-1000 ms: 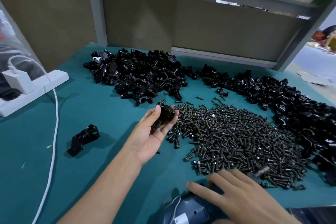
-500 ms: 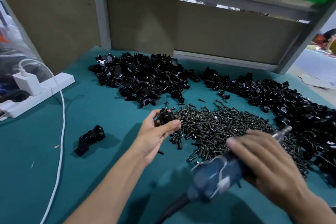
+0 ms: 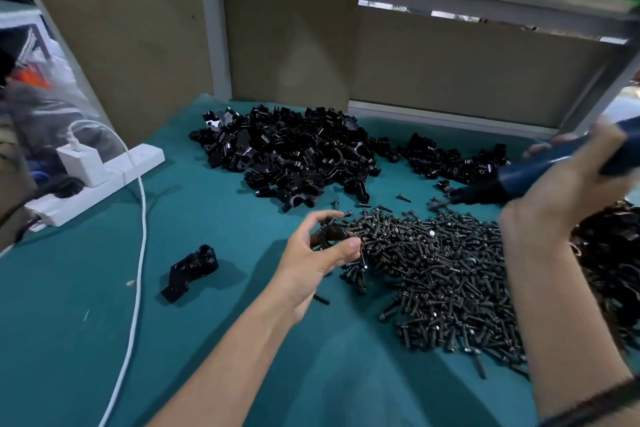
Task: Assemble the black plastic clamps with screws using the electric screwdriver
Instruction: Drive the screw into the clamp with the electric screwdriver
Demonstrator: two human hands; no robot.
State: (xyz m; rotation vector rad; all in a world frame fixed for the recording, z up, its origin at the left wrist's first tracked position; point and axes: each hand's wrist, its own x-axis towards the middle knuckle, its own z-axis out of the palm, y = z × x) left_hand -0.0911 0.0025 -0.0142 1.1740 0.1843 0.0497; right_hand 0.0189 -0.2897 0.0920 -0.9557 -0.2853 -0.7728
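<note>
Head view: at the frame's centre the left hand point(image 3: 311, 260) pinches a black clamp point(image 3: 329, 236) between thumb and fingers, just beside the heap of screws point(image 3: 450, 270). At the right edge the right hand point(image 3: 554, 211) is wrapped around the electric screwdriver point(image 3: 526, 173), whose bit points left and is apart from the clamp. It is best to keep the clamp steady and bring the bit in straight.

A single head-worn wide-angle camera looks forward and down, close over the teal table point(image 3: 86, 340), back wall point(image 3: 467, 73) at twelve o'clock.
</note>
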